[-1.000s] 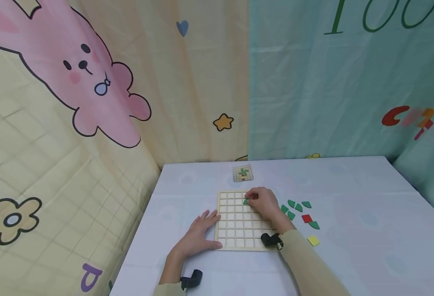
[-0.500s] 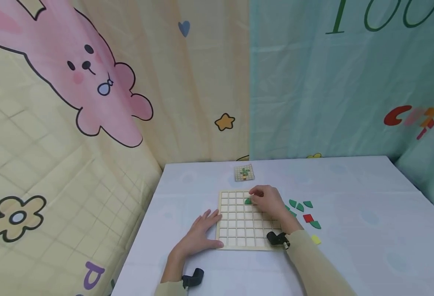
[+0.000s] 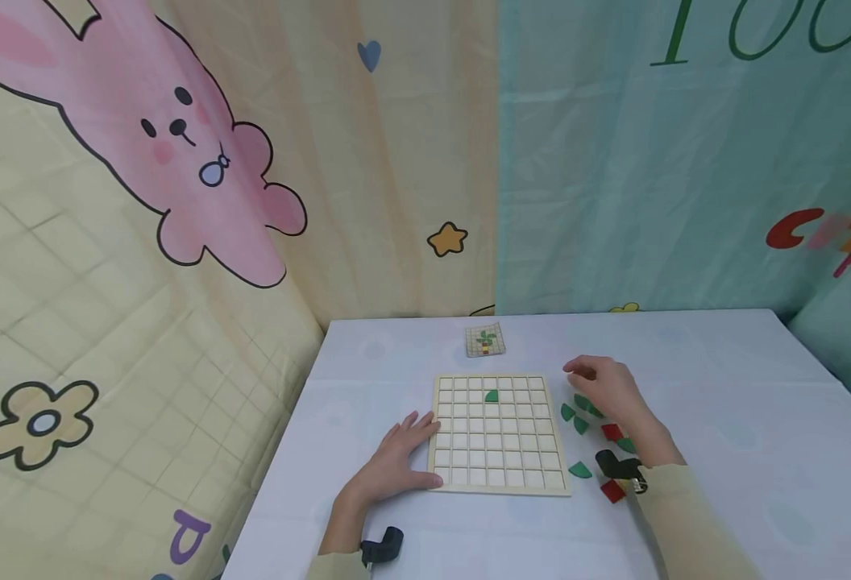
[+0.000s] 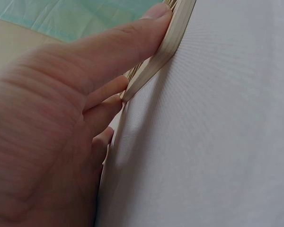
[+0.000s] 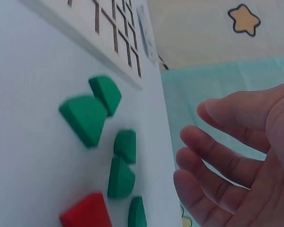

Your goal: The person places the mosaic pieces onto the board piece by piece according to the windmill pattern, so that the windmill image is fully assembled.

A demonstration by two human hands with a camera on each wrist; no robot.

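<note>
A pale wooden grid board lies on the white table. One green quarter-round piece sits in a cell of its second row from the far edge. My left hand rests along the board's left edge, fingers spread and thumb at the near corner; in the left wrist view the thumb touches the board's rim. To the right of the board, my right hand hovers above several loose green quarter-round pieces. Its fingers are loosely bent, and nothing shows between them.
Beyond the board lies a small pattern card with a green, red and yellow plant figure. A red square and a green piece lie nearer me; another red square is by the right wrist. Printed curtains stand behind the table.
My right hand has let go of the green quarter-round piece in its cell and moved right, off the board to above the loose pieces. My left hand stays at the board's edge.
</note>
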